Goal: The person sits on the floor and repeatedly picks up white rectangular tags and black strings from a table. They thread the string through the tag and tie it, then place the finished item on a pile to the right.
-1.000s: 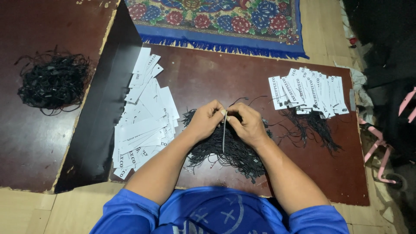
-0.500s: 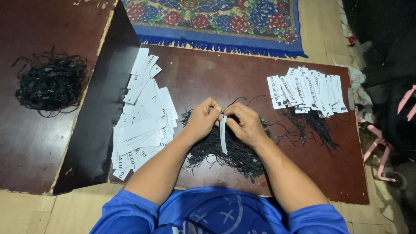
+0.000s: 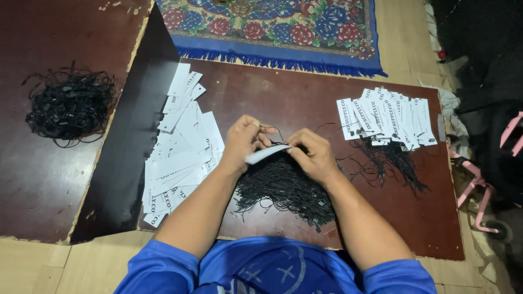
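My left hand (image 3: 243,142) and my right hand (image 3: 312,155) meet over the middle of a dark brown board (image 3: 294,98). Between them they hold a white paper tag (image 3: 267,154), lying almost flat, and a thin black string (image 3: 277,135) loops up from my left fingers. Under my hands lies a heap of black strings (image 3: 283,190). A loose pile of plain white tags (image 3: 182,147) is spread to the left. A row of white tags with black strings attached (image 3: 388,121) lies to the right.
A second tangle of black strings (image 3: 70,104) sits on another brown board at the left. A black panel (image 3: 136,136) leans between the two boards. A flowered rug with a blue fringe (image 3: 283,27) lies beyond. A pink frame (image 3: 490,190) stands at the right.
The white tag has turned from hanging upright between my hands to lying nearly flat. My hands have stayed over the string heap.
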